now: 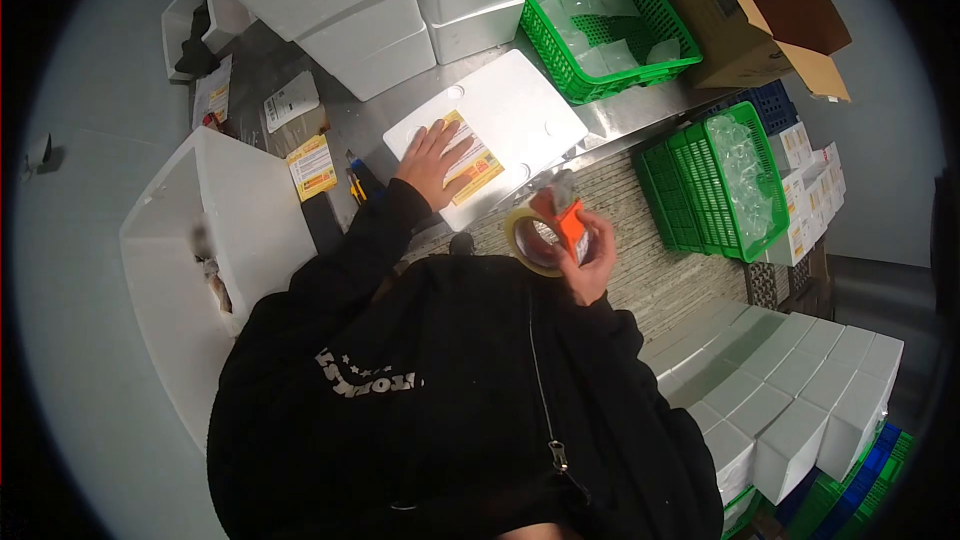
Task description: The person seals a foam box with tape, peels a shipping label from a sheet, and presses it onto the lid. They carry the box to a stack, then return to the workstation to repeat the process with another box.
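Observation:
My left hand lies flat with its fingers spread, pressing on a yellow and white printed label. Under the label is a white foam lid or box top at the front of the metal table. My right hand is closed round an orange-handled tape dispenser, which carries a roll of clear tape. The dispenser is held in front of my body, just off the near right corner of the white foam. Its upper end is blurred.
White foam boxes are stacked behind, beside a green basket of clear packs and a cardboard box. A cutter and labels lie left. Another green basket and white boxes stand right.

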Demonstrator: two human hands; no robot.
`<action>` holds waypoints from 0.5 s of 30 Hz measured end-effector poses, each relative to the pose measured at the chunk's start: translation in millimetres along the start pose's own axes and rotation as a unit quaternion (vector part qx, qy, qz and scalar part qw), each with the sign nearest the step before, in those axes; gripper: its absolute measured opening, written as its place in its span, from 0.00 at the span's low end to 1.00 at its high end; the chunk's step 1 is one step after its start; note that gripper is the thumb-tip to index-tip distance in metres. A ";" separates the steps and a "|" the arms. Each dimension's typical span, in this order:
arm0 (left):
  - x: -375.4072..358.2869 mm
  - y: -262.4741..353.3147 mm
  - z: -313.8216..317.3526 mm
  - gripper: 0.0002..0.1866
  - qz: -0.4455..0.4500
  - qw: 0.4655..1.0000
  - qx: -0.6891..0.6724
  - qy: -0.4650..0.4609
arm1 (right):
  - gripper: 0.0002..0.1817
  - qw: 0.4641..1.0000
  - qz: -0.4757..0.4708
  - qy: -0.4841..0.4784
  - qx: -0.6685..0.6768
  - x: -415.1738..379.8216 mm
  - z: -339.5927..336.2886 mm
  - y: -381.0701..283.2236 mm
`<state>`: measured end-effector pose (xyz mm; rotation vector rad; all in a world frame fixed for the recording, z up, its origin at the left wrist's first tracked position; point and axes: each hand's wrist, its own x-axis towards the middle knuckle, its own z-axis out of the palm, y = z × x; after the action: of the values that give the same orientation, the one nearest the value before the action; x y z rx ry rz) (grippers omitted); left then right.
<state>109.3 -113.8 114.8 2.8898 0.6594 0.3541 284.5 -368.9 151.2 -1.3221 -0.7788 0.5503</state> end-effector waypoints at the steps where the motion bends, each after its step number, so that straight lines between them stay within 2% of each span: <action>1: 0.0 2.7 -3.7 0.29 -0.001 1.000 0.001 0.008 | 0.29 1.000 -0.013 -0.008 -0.012 1.4 3.5 -1.3; 3: 1.4 9.6 -10.2 0.27 -0.028 0.991 -0.073 0.109 | 0.29 0.998 -0.038 -0.024 -0.036 4.8 9.1 -8.1; 4: 5.8 14.9 -18.8 0.27 -0.041 0.980 -0.110 0.159 | 0.29 0.992 -0.091 -0.027 -0.081 9.7 10.8 -10.3; 5: 9.3 20.3 -28.6 0.26 -0.125 0.935 -0.320 0.090 | 0.29 0.987 -0.112 -0.038 -0.105 13.6 11.8 -14.2; 6: 10.7 27.2 -39.8 0.26 -0.206 0.834 -0.511 0.016 | 0.29 0.982 -0.131 -0.051 -0.129 15.9 12.3 -18.9; 7: 12.7 38.2 -55.9 0.26 -0.277 0.684 -0.672 -0.056 | 0.29 0.974 -0.150 -0.068 -0.154 16.8 12.4 -22.5; 8: 18.7 67.0 -85.8 0.24 -0.299 0.570 -0.760 -0.092 | 0.31 0.966 -0.163 -0.057 -0.190 17.3 15.0 -24.0; 11: 16.6 83.9 -91.9 0.20 -0.283 0.605 -0.732 -0.137 | 0.32 0.948 -0.207 -0.078 -0.229 20.6 15.8 -32.1; 12: 16.2 89.5 -92.6 0.16 -0.260 0.648 -0.707 -0.115 | 0.33 0.937 -0.228 -0.082 -0.251 22.6 17.2 -36.6; 15: 11.7 90.6 -90.2 0.11 -0.291 0.638 -0.705 -0.102 | 0.34 0.933 -0.225 -0.097 -0.262 21.9 15.9 -34.8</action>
<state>132.6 -180.3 222.0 1.0970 0.7105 0.2364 283.7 -348.7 190.4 -1.5158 -1.4186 0.0990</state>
